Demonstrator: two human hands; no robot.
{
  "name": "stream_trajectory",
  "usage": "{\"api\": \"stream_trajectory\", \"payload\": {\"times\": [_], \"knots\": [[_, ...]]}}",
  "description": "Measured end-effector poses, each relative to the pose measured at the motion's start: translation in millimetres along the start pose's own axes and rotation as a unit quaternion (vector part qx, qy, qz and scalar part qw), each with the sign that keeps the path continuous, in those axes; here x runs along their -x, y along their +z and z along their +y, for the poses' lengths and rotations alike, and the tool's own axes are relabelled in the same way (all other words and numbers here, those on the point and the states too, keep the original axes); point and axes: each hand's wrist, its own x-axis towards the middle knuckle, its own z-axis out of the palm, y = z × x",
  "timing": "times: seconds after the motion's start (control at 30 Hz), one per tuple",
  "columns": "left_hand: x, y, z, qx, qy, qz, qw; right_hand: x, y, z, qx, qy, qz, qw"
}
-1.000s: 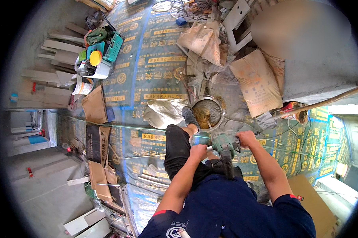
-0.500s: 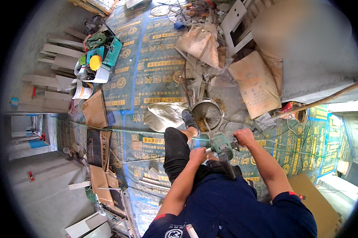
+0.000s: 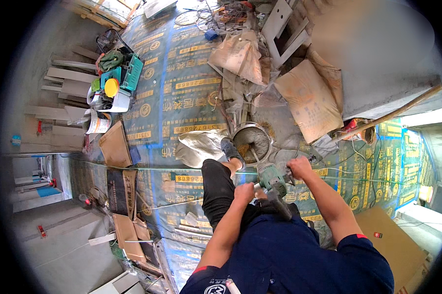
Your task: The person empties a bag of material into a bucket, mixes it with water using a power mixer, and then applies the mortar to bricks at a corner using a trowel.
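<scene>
Green-and-black handheld power mixer (image 3: 271, 176) is gripped btwn L hand (image 3: 244, 193) & R hand (image 3: 300, 168), both curled round its handles; long axis pointed fwd, thin shaft (image 3: 255, 156) dipped in round, pale-rimmed bucket (image 3: 251, 123) ahead; R hand set further fwd.

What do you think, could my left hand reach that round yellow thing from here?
Probably not: your left hand grips the green power mixer, and the round yellow thing sits well beyond it, ahead and to the left.
</scene>
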Motion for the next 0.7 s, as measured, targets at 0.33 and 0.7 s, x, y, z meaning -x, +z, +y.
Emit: {"api": "stream_trajectory", "payload": {"times": [0.33,0.7], "knots": [[10,-2,-1,-0.016,-0.013,-0.025,0.999,8,-3,-6,-0.037,0.014,-0.028,0.999],[17,-15,14,-0.048,-0.010,-0.047,0.998,20,17,-5,-0.085,0.023,-0.061,0.994]]}}
